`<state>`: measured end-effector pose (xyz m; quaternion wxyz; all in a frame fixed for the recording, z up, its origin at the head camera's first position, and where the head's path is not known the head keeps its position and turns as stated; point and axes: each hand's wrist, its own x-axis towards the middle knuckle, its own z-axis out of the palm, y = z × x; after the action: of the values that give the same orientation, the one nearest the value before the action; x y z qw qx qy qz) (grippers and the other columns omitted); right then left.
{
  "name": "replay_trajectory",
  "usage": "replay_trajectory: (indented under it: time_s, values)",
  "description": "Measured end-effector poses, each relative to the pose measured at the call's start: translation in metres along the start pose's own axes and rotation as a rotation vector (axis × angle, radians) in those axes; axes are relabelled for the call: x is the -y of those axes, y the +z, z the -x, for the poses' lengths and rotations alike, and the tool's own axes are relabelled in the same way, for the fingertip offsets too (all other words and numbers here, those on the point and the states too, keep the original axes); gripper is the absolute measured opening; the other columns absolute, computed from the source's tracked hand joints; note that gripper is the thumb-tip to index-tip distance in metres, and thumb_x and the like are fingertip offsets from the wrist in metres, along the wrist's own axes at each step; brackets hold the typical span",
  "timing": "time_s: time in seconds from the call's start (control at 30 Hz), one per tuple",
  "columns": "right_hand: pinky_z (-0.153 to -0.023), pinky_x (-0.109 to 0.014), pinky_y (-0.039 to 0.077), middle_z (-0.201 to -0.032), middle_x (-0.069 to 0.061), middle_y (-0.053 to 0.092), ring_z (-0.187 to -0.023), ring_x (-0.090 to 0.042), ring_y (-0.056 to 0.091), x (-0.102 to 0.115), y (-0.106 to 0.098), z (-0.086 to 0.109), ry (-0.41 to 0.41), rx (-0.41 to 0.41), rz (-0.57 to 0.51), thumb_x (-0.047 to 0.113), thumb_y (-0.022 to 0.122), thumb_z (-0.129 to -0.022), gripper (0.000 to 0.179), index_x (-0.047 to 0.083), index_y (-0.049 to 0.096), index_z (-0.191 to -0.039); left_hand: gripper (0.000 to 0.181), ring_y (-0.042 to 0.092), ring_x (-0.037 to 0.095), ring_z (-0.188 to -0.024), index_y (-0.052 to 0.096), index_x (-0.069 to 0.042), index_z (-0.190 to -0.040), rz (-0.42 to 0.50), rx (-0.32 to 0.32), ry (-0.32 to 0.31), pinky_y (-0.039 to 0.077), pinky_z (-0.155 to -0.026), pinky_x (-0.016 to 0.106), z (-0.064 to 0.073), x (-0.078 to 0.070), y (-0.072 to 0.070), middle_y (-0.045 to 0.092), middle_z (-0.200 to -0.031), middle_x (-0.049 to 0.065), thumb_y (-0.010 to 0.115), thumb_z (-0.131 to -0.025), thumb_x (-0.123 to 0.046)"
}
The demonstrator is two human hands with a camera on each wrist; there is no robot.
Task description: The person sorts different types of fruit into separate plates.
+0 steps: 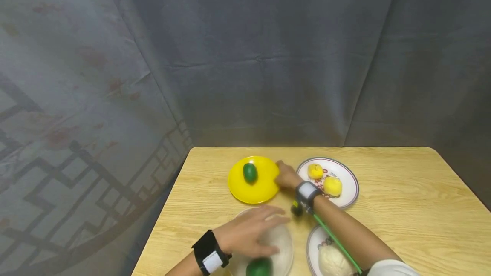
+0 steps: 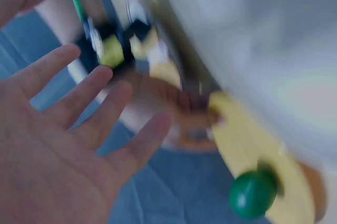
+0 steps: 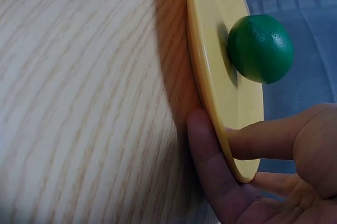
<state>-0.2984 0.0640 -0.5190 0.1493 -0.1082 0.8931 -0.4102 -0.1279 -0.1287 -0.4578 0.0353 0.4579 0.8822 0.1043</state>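
My right hand (image 1: 287, 176) pinches the right rim of a yellow plate (image 1: 249, 194). In the right wrist view its thumb lies over the rim and a finger is under it, close to the wooden tabletop. A green lime-like fruit (image 3: 260, 49) rests on that plate. My left hand (image 1: 251, 231), fingers spread and holding nothing, is over a whitish plate (image 1: 283, 252) near the front. Another green fruit (image 1: 259, 267) is on this plate, cut off by the lower frame edge. The left wrist view is blurred.
Two yellow pieces (image 1: 332, 186) lie on a patterned white plate (image 1: 352, 193) at the back right. A rounded cream-coloured thing (image 1: 334, 261) sits on another patterned plate (image 1: 312, 246) below the right forearm. Grey curtains (image 1: 261, 76) hang behind the table.
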Motion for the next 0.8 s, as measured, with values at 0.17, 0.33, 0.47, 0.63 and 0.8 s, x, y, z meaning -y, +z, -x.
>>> replay_trajectory:
  time_s: [0.17,0.33,0.47,0.63,0.8]
  values:
    - [-0.106,-0.059,0.054,-0.139,-0.031,0.062,-0.12,-0.044,0.063,-0.001,0.001,-0.002,-0.012,-0.002,-0.018,-0.004,0.065,-0.081,0.071,-0.004,0.046,-0.149,0.08,0.043,0.008,-0.148,0.03,-0.04,-0.167,0.176,0.186,-0.016,0.048,-0.116,0.033,0.024,-0.017,0.019,0.037,-0.169,-0.009,0.066,-0.099,-0.061]
    - [-0.109,-0.06,0.052,-0.14,-0.032,0.06,-0.124,-0.046,0.061,0.003,-0.002,0.003,-0.019,0.005,-0.047,-0.003,0.064,-0.081,0.071,-0.005,0.044,-0.149,0.073,0.045,0.008,-0.147,0.032,-0.041,-0.165,0.201,0.255,-0.01,0.047,-0.117,0.03,0.04,-0.02,0.035,0.04,-0.168,-0.006,0.064,-0.102,-0.058]
    - [-0.111,-0.062,0.05,-0.141,-0.032,0.06,-0.127,-0.048,0.059,0.007,-0.004,0.007,-0.025,-0.002,-0.051,-0.004,0.064,-0.081,0.07,-0.005,0.045,-0.149,0.066,0.045,0.009,-0.147,0.036,-0.039,-0.165,0.145,0.233,0.015,0.046,-0.119,0.03,0.047,-0.022,0.044,0.041,-0.167,-0.004,0.059,-0.105,-0.057]
    - [-0.111,-0.061,0.05,-0.14,-0.031,0.06,-0.128,-0.046,0.06,0.006,-0.003,0.005,-0.013,-0.005,-0.042,-0.004,0.064,-0.082,0.069,-0.004,0.046,-0.148,0.056,0.049,0.007,-0.14,0.048,-0.036,-0.159,0.114,0.182,0.038,0.048,-0.113,0.024,0.053,-0.024,0.048,0.048,-0.16,-0.004,0.057,-0.107,-0.054]
    - [-0.112,-0.062,0.05,-0.141,-0.031,0.06,-0.129,-0.047,0.059,0.0,-0.001,0.002,-0.004,-0.009,-0.055,-0.005,0.064,-0.08,0.07,-0.004,0.046,-0.148,0.037,0.053,0.0,-0.126,0.068,-0.033,-0.14,0.151,0.178,0.053,0.046,-0.104,0.013,0.052,-0.025,0.049,0.058,-0.145,-0.009,0.064,-0.105,-0.046]
